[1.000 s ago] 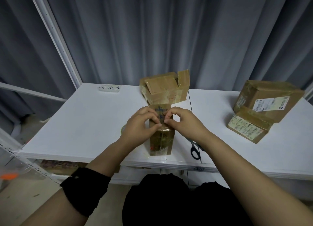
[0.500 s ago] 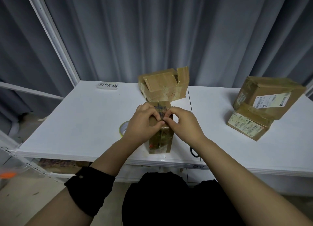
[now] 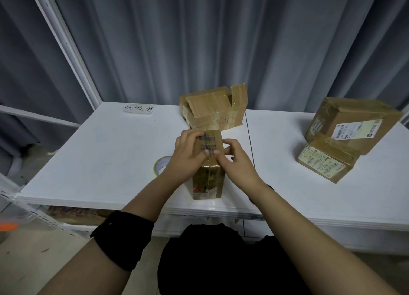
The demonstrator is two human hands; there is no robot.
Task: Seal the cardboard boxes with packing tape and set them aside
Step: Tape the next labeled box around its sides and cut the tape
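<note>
Centre of frame, near the front edge of the white table (image 3: 99, 162): small narrow brown cardboard box (image 3: 208, 184), glossy with old tape. It seems to stand on end, its long run in the picture going straight up from the table edge toward the hands.

Both hands sit on its upper end. Left hand (image 3: 188, 155) wraps curled fingers over the top left edge, thumb pressed on the printed flap (image 3: 210, 140). Right hand (image 3: 234, 162) comes in from the right, fingers bent, thumb tip pinching the same flap. The thumbs nearly touch at mid-flap.

Roll of clear packing tape (image 3: 159, 165) lies flat just left of the box, half hidden behind the left wrist. It is probably the left hand's to reach for, being nearer.

Open-flapped box (image 3: 214, 111) stands just behind. Two sealed, labelled boxes (image 3: 354, 117) are stacked at right of frame, well apart.
</note>
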